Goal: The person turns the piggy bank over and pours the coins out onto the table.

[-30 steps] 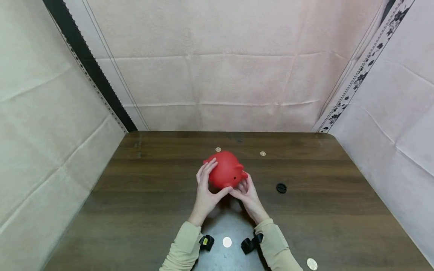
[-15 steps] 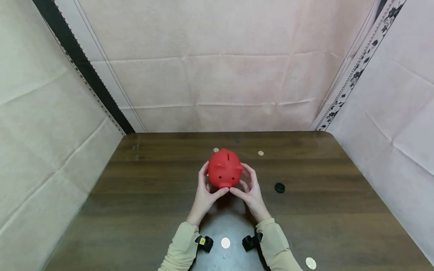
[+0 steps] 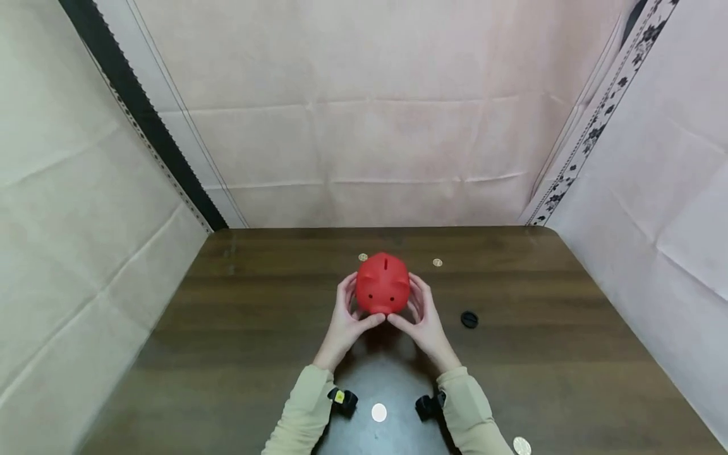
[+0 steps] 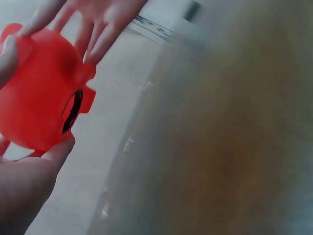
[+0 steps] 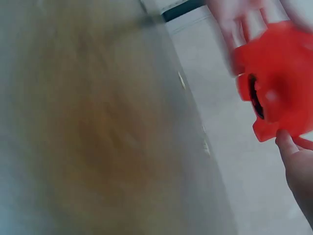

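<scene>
Both hands hold a red piggy bank (image 3: 383,284) above the table, its face with two black eyes toward me and the coin slot on top. My left hand (image 3: 345,321) curves round its left side and my right hand (image 3: 425,319) round its right. Both thumbs press near the snout, their tips almost meeting. From below, the left wrist view shows a round dark-edged hole (image 4: 72,110) in the piggy bank's underside. A black round plug (image 3: 469,320) lies on the table right of the right hand.
The wooden table (image 3: 239,354) carries several coins: one behind the piggy bank, a coin (image 3: 437,262) at the back right, and a coin (image 3: 521,446) at the front right. A bright round spot (image 3: 378,412) shows between the forearms. Pale cloth walls (image 3: 398,151) surround the table.
The piggy bank has turned from facing right to facing me. Both hands have shifted their hold round its sides. It is slightly farther right than half a second ago.
</scene>
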A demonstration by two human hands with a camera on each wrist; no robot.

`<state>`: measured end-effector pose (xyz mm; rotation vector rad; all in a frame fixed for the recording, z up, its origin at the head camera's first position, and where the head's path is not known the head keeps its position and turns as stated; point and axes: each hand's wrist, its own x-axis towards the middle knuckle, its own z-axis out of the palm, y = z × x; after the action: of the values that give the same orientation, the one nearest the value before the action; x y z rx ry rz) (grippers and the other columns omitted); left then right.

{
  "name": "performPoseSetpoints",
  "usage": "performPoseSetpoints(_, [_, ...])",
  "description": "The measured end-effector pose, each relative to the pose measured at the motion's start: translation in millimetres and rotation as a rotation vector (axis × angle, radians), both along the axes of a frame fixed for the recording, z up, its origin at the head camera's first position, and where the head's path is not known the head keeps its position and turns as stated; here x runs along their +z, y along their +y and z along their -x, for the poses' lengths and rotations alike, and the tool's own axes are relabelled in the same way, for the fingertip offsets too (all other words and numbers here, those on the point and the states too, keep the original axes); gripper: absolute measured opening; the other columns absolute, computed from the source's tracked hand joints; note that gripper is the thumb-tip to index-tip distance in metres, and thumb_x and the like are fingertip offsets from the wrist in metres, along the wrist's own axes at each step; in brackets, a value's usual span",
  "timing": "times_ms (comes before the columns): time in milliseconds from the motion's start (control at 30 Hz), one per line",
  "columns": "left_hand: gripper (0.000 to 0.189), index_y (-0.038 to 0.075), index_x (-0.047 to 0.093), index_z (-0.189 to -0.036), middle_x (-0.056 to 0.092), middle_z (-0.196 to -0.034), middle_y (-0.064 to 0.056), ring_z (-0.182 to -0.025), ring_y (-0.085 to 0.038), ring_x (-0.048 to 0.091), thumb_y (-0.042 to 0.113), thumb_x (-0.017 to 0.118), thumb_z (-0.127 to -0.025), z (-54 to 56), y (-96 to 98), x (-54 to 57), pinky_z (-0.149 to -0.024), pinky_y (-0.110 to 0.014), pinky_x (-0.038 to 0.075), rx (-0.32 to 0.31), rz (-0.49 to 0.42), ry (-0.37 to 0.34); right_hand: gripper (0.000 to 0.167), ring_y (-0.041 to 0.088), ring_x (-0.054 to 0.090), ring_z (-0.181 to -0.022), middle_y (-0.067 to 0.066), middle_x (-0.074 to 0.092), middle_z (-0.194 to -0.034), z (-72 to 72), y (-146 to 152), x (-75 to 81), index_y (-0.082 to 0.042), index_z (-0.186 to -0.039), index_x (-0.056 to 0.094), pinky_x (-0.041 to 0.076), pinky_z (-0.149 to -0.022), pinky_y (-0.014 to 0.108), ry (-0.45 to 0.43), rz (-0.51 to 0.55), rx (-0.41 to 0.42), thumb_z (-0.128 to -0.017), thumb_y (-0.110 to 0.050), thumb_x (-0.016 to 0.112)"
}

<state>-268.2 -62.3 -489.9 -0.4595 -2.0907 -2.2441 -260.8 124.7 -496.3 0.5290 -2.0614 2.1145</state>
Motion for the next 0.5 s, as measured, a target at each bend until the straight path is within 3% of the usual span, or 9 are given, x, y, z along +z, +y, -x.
performPoseSetpoints(100, [0.092,0.023,0.022,-0.148,0.032,-0.154,-0.004,-0.144,-0.027,0.029,0.012,0.08,-0.078,2.2,-1.2,-11.5,-0.11,-0.052,0.04,0.013,0.022,-0.082,0.088,0.018,0.037,-0.142,0.009,0.034,-0.155,2.8,0.0,-10.9,-0.018,-0.151,0.022,0.037,-0.105,0.012,-0.08,-0.027,0.005,-0.082,-0.002,0.074])
performPoseSetpoints(167, [0.091,0.024,0.023,-0.148,0.032,-0.154,-0.002,-0.144,-0.026,0.029,0.012,0.081,-0.078,2.6,-1.9,-15.1,-0.111,-0.052,0.039,0.01,0.011,-0.108,0.087,0.024,0.034,-0.143,0.009,0.034,-0.155,4.1,0.5,-13.5,-0.018,-0.151,0.022,0.037,-0.105,0.012,-0.083,-0.035,0.014,-0.082,-0.003,0.074])
performPoseSetpoints(200, [0.091,0.023,0.022,-0.148,0.032,-0.154,-0.003,-0.144,-0.026,0.029,0.013,0.081,-0.078,3.4,-1.8,-15.0,-0.111,-0.052,0.039,0.007,0.01,-0.1,0.087,0.022,0.035,-0.143,0.01,0.034,-0.155,4.8,0.6,-12.4,-0.018,-0.151,0.023,0.038,-0.105,0.013,-0.069,-0.031,0.012,-0.082,-0.002,0.074])
performPoseSetpoints(300, [0.093,0.025,0.022,-0.147,0.034,-0.153,-0.001,-0.143,-0.024,0.031,0.013,0.081,-0.077,-1.4,-1.6,0.5,-0.112,-0.05,0.038,-0.019,0.008,-0.062,0.088,0.013,0.041,-0.139,0.011,0.037,-0.153,-1.3,2.3,0.5,-0.017,-0.15,0.025,0.038,-0.105,0.014,-0.003,-0.045,-0.016,-0.08,0.0,0.075])
performPoseSetpoints(400, [0.092,0.024,0.023,-0.148,0.035,-0.153,-0.003,-0.142,-0.026,0.035,0.013,0.081,-0.077,-1.7,0.7,7.9,-0.112,-0.048,0.039,-0.019,-0.011,-0.045,0.087,0.013,0.045,-0.136,0.011,0.04,-0.152,-0.5,4.2,5.7,-0.017,-0.15,0.027,0.039,-0.11,0.025,0.034,-0.097,-0.063,-0.08,-0.002,0.076])
performPoseSetpoints(433, [0.092,0.024,0.024,-0.148,0.036,-0.153,-0.003,-0.14,-0.026,0.038,0.014,0.082,-0.077,-2.5,1.4,6.8,-0.111,-0.047,0.04,-0.015,-0.011,-0.063,0.087,0.017,0.045,-0.137,0.012,0.041,-0.151,-0.7,5.2,4.2,-0.017,-0.15,0.027,0.04,-0.111,0.031,0.029,-0.129,-0.073,-0.08,-0.004,0.077])
performPoseSetpoints(500, [0.09,0.022,0.025,-0.147,0.038,-0.152,-0.006,-0.135,-0.028,0.045,0.013,0.082,-0.077,-0.3,3.3,-6.2,-0.107,-0.044,0.045,0.009,-0.013,-0.115,0.084,0.029,0.044,-0.138,0.012,0.044,-0.15,3.6,7.2,-5.5,-0.018,-0.149,0.029,0.04,-0.112,0.044,-0.015,-0.174,-0.083,-0.081,-0.009,0.078])
